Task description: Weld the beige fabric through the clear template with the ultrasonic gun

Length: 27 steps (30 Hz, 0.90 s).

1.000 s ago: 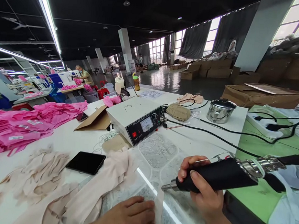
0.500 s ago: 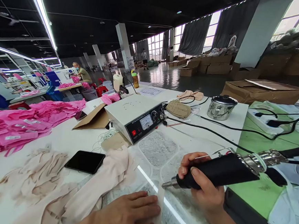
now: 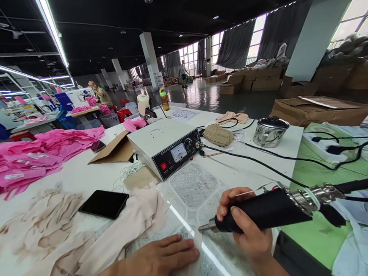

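My right hand (image 3: 248, 228) is wrapped round a black handheld tool (image 3: 270, 210) with a metal tip, which points left and down at the edge of a strip of pale fabric. My left hand (image 3: 158, 261) lies flat, fingers stretched out, on that pale fabric (image 3: 196, 241). Under both is a clear plastic sheet (image 3: 194, 185) with a grey patterned surface. Beige fabric (image 3: 133, 215) trails off to the left of my left hand. A cable joins a control box (image 3: 164, 145) with a dial and a lit red switch.
Left of the hands lie a black phone (image 3: 104, 204), crumpled beige pieces (image 3: 44, 216) and a pink garment pile (image 3: 43, 144). Farther back stand a metal pot (image 3: 271, 132) and a yellow-capped bottle (image 3: 164, 99). Black cables cross the table's right side. A person sits at a sewing machine.
The view has shifted slightly. Both hands and the tool keep nearly the same place on the fabric. A standing person in the far background shows more fully.
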Motion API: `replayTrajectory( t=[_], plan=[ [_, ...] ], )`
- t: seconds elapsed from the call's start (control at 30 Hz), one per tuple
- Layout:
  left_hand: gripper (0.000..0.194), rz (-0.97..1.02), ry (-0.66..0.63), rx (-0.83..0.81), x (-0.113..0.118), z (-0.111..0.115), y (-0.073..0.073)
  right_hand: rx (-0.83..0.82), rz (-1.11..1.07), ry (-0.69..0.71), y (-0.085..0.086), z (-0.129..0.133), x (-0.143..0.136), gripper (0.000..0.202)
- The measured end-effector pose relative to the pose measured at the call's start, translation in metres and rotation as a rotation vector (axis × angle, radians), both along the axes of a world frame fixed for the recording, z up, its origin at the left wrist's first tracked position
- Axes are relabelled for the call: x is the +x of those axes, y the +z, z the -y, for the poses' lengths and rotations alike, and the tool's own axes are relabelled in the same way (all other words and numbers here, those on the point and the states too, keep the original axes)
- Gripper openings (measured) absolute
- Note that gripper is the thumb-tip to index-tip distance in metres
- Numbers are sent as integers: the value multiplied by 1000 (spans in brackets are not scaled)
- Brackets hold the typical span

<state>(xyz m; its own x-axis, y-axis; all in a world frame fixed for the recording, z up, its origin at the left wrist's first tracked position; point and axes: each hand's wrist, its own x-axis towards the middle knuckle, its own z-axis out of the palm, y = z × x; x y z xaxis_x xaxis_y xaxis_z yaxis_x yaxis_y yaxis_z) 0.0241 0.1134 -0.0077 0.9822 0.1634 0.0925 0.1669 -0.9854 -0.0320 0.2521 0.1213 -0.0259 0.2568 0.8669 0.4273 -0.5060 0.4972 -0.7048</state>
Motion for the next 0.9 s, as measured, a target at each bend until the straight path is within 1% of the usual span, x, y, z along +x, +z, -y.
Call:
replayTrajectory(
  t=[0.13, 0.33, 0.53, 0.8, 0.9],
  plan=[
    [10, 14, 1, 5, 0, 1, 0, -3, 0, 5, -1, 0, 0, 11],
    [9, 49, 17, 14, -3, 0, -5, -4, -3, 4, -5, -3, 1, 10],
    [9, 43, 0, -3, -2, -1, -5, -12, -17, 7, -2, -3, 0, 12],
    [3, 46, -7, -30, -4, -2, -7, -28, -13, 24, -3, -4, 0, 13],
    [6, 78, -2, -16, -4, -3, -13, -26, -10, 29, -2, -4, -1, 12]
  ],
)
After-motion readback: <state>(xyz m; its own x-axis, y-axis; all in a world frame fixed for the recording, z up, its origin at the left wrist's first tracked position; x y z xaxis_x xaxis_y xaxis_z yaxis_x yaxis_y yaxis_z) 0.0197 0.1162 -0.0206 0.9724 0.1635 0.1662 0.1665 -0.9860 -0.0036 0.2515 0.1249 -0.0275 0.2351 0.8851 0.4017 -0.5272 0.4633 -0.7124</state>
